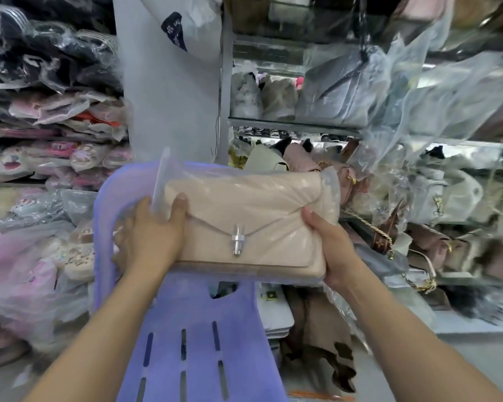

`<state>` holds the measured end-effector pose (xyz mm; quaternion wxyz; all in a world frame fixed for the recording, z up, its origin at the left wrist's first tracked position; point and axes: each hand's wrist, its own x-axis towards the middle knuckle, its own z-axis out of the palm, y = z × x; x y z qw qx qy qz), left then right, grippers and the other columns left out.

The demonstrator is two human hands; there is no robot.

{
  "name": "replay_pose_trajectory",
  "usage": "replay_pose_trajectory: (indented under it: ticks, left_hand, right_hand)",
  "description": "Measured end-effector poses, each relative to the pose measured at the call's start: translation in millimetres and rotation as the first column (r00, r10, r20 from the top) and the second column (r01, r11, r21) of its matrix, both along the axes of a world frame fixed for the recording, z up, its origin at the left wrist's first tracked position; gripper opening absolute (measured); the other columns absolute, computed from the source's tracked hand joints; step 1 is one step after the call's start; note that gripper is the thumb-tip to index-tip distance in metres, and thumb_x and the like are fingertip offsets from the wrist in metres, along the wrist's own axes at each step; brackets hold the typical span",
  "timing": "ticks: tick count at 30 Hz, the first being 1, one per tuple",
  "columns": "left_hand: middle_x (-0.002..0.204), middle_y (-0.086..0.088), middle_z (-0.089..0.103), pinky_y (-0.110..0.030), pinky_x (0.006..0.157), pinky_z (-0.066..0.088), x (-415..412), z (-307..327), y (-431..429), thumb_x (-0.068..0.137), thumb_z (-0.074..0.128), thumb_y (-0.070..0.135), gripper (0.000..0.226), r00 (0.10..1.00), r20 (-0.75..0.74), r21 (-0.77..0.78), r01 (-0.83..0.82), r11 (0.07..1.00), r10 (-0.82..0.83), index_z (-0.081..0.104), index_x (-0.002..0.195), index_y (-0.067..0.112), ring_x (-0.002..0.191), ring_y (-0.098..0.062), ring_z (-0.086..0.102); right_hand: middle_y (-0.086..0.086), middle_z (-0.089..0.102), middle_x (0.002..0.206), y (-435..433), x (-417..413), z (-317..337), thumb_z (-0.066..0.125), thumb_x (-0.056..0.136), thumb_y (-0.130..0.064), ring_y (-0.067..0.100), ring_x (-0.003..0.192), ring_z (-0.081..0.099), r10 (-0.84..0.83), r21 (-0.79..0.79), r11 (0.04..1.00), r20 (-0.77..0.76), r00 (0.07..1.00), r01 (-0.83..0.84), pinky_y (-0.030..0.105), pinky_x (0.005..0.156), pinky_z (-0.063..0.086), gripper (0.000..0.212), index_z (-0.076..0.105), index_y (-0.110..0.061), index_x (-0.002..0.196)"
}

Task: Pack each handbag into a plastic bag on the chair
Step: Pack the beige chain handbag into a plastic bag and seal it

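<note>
Shelves [288,124] of wrapped stock crowd both sides, and both hands are busy. The left hand [154,230] grips the open end of the plastic bag [161,178] and the right hand [328,242] curls round the far end. The beige handbag [244,216] sits inside, held over the purple chair [198,329]. The danger, I'd say: the film is slick and the mouth unsealed, so a tilt to the left could let it slide out. Loose handbags [299,161] heap just behind the chair, and a hanging clear sheet [404,97] droops close on the right.

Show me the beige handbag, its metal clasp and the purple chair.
beige handbag [259,198]: head view, on the front flap.
metal clasp [237,239]: head view, on its middle.
purple chair [198,343]: head view, on its slotted part.
</note>
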<state>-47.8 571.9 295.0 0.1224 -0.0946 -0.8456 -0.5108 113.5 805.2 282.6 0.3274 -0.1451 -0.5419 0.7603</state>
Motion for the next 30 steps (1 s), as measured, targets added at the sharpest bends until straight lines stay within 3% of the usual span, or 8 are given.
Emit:
replay_pose_trajectory:
  ticks: [3,6,10,14,18,21,25,30]
  left_hand:
    - [0.147,-0.018,0.047,-0.057,0.107,0.040,-10,14,20,0.066,0.029,0.096,0.114,0.989,0.104,0.169,0.086,0.982,-0.104,0.039,0.147,0.017,0.129,-0.043,0.047]
    - [0.141,-0.012,0.051,-0.057,0.094,0.050,-9,41,43,0.061,0.028,0.100,0.112,0.976,0.122,0.344,0.129,0.930,-0.181,0.040,0.142,0.025,0.119,-0.039,0.054]
    - [0.134,-0.009,0.051,-0.043,0.095,0.049,5,95,75,0.062,0.054,0.092,0.102,0.968,-0.122,0.457,0.250,0.854,-0.218,0.039,0.136,0.024,0.109,-0.030,0.060]
    - [0.142,0.004,0.045,-0.034,0.108,0.038,13,150,115,0.076,0.070,0.068,0.087,0.895,-0.353,0.325,0.390,0.862,-0.272,0.037,0.144,0.025,0.132,-0.015,0.042]
    - [0.155,0.001,0.036,-0.044,0.116,0.025,-5,193,157,0.079,0.057,0.076,0.092,0.910,-0.340,0.142,0.298,0.944,-0.236,0.029,0.152,0.028,0.143,-0.024,0.020]
    - [0.154,-0.004,0.023,-0.036,0.113,0.028,-18,210,187,0.083,0.063,0.066,0.086,0.885,-0.370,0.202,0.374,0.905,-0.283,0.029,0.151,0.026,0.133,-0.023,0.029]
    - [0.133,-0.003,0.029,-0.025,0.085,0.036,-40,207,221,0.088,0.070,0.043,0.059,0.862,-0.438,0.301,0.409,0.862,-0.256,0.038,0.133,0.020,0.108,-0.021,0.047]
    - [0.128,-0.005,0.059,-0.042,0.097,0.042,-68,210,255,0.095,0.043,0.040,0.034,0.831,-0.453,-0.047,0.339,0.940,-0.323,0.060,0.120,0.024,0.118,-0.033,0.048]
  right_hand:
    - [0.016,0.074,0.122,25,7,34,0.086,0.076,-0.038,0.034,0.115,0.071,-0.039,0.043,0.998,-0.062,0.997,0.042,0.054,0.103,0.054,0.065,0.067,-0.008,0.131]
    - [0.016,0.073,0.124,45,7,67,0.087,0.073,-0.042,0.035,0.116,0.070,-0.103,0.035,0.993,-0.140,0.985,0.109,0.055,0.103,0.053,0.069,0.068,-0.011,0.132]
    - [0.017,0.071,0.129,62,1,113,0.085,0.073,-0.046,0.037,0.120,0.067,-0.129,0.010,0.991,-0.242,0.962,0.135,0.060,0.105,0.050,0.072,0.066,-0.014,0.135]
    - [0.017,0.072,0.127,79,-6,163,0.082,0.079,-0.045,0.039,0.118,0.068,-0.174,-0.034,0.984,-0.307,0.936,0.172,0.060,0.100,0.053,0.065,0.067,-0.012,0.133]
    - [0.013,0.075,0.121,97,-15,206,0.080,0.085,-0.042,0.033,0.111,0.073,-0.274,-0.036,0.960,-0.329,0.904,0.278,0.058,0.097,0.056,0.055,0.069,-0.014,0.130]
    - [0.010,0.077,0.116,110,-26,231,0.079,0.088,-0.032,0.028,0.106,0.075,-0.355,-0.009,0.926,-0.356,0.865,0.376,0.049,0.091,0.061,0.048,0.068,-0.011,0.130]
    - [0.007,0.078,0.115,128,-53,238,0.086,0.081,-0.033,0.024,0.104,0.076,-0.455,0.047,0.864,-0.352,0.818,0.501,0.045,0.090,0.062,0.057,0.068,-0.009,0.129]
    - [-0.008,0.075,0.119,135,-81,232,0.085,0.071,-0.057,0.011,0.108,0.072,-0.699,0.164,0.651,-0.251,0.669,0.741,0.039,0.099,0.058,0.079,0.061,-0.023,0.138]
